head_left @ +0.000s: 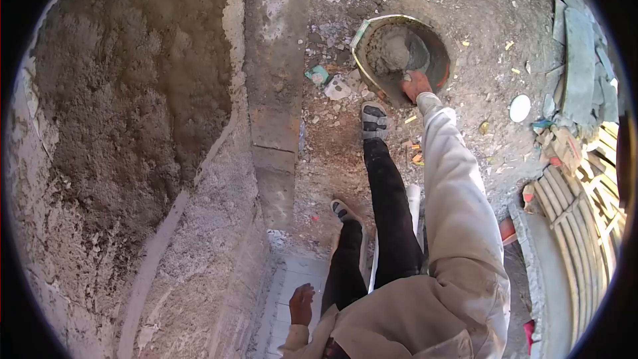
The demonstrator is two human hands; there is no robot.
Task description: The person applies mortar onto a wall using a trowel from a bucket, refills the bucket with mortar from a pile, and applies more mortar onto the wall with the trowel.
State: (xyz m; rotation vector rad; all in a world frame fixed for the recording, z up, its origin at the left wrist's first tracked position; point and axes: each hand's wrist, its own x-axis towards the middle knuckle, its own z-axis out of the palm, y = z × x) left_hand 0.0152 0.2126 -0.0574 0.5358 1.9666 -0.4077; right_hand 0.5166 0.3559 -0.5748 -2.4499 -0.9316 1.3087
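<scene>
My right hand point(415, 85) reaches over the near rim of a round bucket point(444, 60), closed on a trowel point(418, 53). The trowel's grey blade lies against a heap of wet grey mortar point(389, 50) inside the bucket. Its handle is mostly hidden by my fingers. Low in the view, my left hand point(301, 304) hangs beside my body above pale tiles, fingers loosely bent and apart, with nothing visible in it.
A wall with wet brown plaster point(146, 73) fills the left side, beside a concrete ledge point(276, 93). Rubble and a white disc point(520, 108) lie on the dirt ground. Grey slabs point(578, 60) and bundled poles point(571, 226) are at the right. My feet stand below the bucket.
</scene>
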